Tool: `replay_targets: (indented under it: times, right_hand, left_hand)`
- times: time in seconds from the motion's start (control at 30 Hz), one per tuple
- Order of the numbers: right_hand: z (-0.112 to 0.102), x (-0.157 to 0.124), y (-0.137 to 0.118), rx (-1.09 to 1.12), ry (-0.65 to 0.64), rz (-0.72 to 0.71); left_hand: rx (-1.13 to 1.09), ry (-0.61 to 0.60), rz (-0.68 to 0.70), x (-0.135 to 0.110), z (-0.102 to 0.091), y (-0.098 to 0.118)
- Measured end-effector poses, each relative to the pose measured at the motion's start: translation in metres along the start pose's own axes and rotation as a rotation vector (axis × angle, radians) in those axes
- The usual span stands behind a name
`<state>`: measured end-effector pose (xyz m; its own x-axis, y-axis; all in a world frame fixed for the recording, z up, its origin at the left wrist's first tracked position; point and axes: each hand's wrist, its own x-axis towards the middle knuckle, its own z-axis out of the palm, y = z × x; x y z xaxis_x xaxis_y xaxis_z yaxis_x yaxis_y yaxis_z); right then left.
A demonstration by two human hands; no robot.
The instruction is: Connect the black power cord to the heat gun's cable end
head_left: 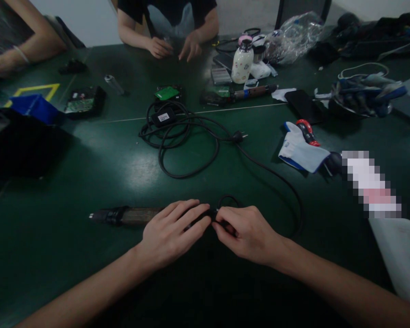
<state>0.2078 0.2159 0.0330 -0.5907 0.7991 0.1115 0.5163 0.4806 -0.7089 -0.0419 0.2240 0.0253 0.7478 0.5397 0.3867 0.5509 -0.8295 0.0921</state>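
An electric screwdriver (140, 216) with a brown barrel and black nose lies sideways on the green table, its tip to the left. My left hand (172, 232) is closed over its rear part from above, covering much of that end. At the tail, my right hand (248, 232) pinches the black cable end where it meets the tool; the fingers hide the joint itself. A black cord (287, 180) runs from near my right hand up to a loose coil. By that coil are a mains plug (239, 136) and a small black box (164, 117) with a white label.
Beyond the coil are circuit-board units (82, 101), a second screwdriver-like tool (251, 94), a phone (303, 106) and a patterned bottle (242, 61). A glove (302, 150) and red-black handle (307, 132) lie right. Another person's hands (191, 45) work across the table.
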Motion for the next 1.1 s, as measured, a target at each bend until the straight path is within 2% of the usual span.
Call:
replay_targets:
  times: [0.17,0.33,0.5,0.67,0.9,1.1]
  right_hand:
    - [0.0000,0.0001,0.0004,0.001,0.003,0.002]
    - [0.0000,0.0003,0.0007,0.008,0.006,-0.001]
    - [0.0002,-0.0001,0.0006,-0.005,0.000,0.005]
    - [0.0006,-0.0001,0.0003,-0.008,0.001,0.009]
    - [0.0005,0.0002,0.0001,-0.007,0.022,-0.002]
    - [0.0001,-0.0002,-0.0007,0.000,0.005,0.012]
  left_hand:
    - [0.011,0.025,-0.045,-0.0002,0.0006,-0.0005]
    - [-0.006,0.013,0.021,-0.0007,0.0007,-0.0007]
    - [0.001,0.040,-0.043,0.0025,-0.0010,0.0008]
    - [-0.005,0.010,0.003,0.0004,-0.0013,0.0000]
    - [0.016,0.037,-0.058,0.0030,-0.0010,0.0012]
    - [-0.003,0.022,-0.003,0.0018,-0.0006,0.0010]
